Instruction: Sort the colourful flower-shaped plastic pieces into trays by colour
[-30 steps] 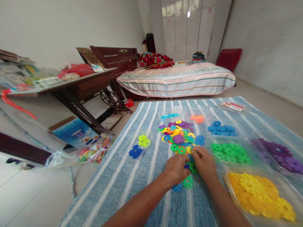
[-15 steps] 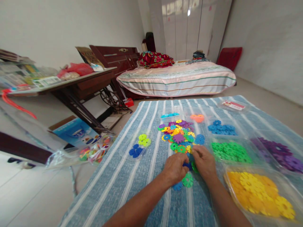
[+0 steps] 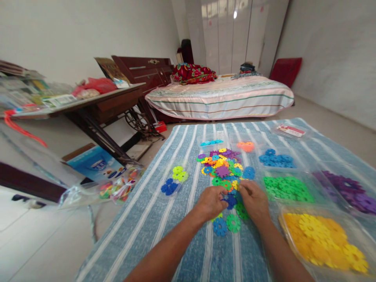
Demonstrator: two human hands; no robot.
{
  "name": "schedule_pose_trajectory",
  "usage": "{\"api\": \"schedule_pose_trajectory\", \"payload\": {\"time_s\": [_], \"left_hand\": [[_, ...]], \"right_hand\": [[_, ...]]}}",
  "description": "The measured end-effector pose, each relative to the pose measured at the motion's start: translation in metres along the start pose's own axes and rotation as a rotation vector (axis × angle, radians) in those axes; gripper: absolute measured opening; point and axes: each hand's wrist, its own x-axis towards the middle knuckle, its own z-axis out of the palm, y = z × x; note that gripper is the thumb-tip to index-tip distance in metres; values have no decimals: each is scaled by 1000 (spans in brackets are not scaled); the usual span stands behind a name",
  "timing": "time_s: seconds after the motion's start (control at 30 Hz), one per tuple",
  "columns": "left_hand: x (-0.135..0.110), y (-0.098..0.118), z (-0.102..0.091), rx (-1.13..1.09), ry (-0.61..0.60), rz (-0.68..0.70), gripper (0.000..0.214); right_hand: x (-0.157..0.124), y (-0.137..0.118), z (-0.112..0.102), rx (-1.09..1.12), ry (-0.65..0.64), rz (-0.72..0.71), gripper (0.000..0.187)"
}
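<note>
My left hand (image 3: 212,203) is closed, its thumb and fingers pinching the edge of a dark blue flower-shaped disc (image 3: 231,201). Close by on the right, my right hand (image 3: 254,200) has its fingers curled together at the near edge of a mixed pile of coloured discs (image 3: 222,171); whatever they hold is hidden. A green disc (image 3: 242,211) lies partly under the right hand. Nearer to me are another green disc (image 3: 233,223) and a blue disc (image 3: 220,226), with a bit of yellow-green showing beside my left wrist.
Clear trays hold sorted discs: yellow (image 3: 323,239), green (image 3: 288,188), purple (image 3: 346,190), blue (image 3: 276,159), orange (image 3: 245,146) and light blue (image 3: 212,143). At left, another has lime discs (image 3: 179,173) and dark blue ones (image 3: 169,187). A striped cloth (image 3: 176,219) lies beneath.
My left hand has shifted slightly left, and more of the dark blue disc shows between the hands. The right hand stays almost in place.
</note>
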Motion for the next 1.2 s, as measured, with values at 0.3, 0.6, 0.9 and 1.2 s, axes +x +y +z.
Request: {"api": "schedule_pose_trajectory", "payload": {"time_s": [0.3, 0.6, 0.9, 1.2], "left_hand": [[1, 27, 8, 319, -43, -64, 22], [-1, 21, 6, 327, 28, 8, 17], [-14, -5, -86, 454, 25, -27, 24], [-20, -54, -152, 731, -159, -296, 17]], "right_hand": [[0, -1, -1, -6, 7, -3, 23], [1, -3, -1, -7, 4, 4, 23], [-2, 4, -1, 1, -8, 4, 23], [-3, 3, 0, -25, 3, -14, 23]]}}
